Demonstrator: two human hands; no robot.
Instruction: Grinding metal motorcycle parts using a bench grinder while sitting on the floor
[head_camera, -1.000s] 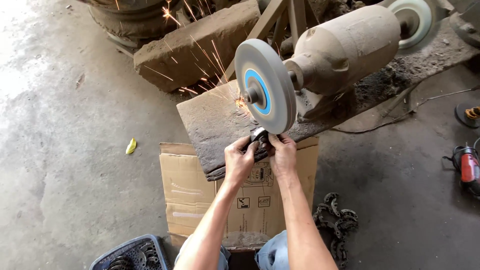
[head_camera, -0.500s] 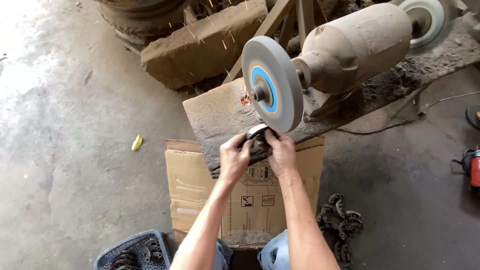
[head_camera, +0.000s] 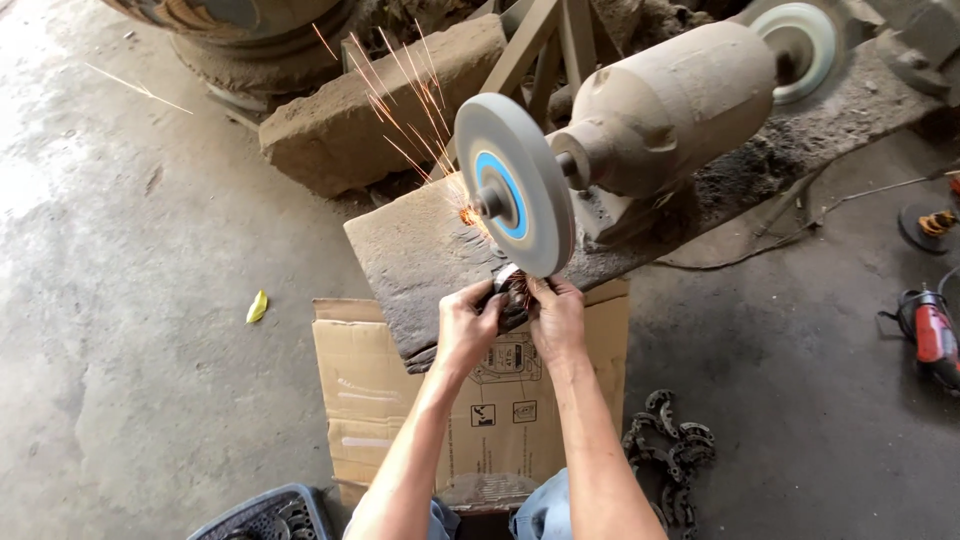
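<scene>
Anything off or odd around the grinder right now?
Yes. The bench grinder sits on a rough, grimy slab over a cardboard box. Sparks fly as both bare hands, left hand and right hand, press a small metal part to the wheel.

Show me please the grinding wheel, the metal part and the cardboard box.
grinding wheel (head_camera: 520, 195), head view, grey face.
metal part (head_camera: 508, 282), head view, top edge between the hands.
cardboard box (head_camera: 400, 400), head view, flattened left side.

Stained grey concrete floor (head_camera: 140, 300)
</scene>
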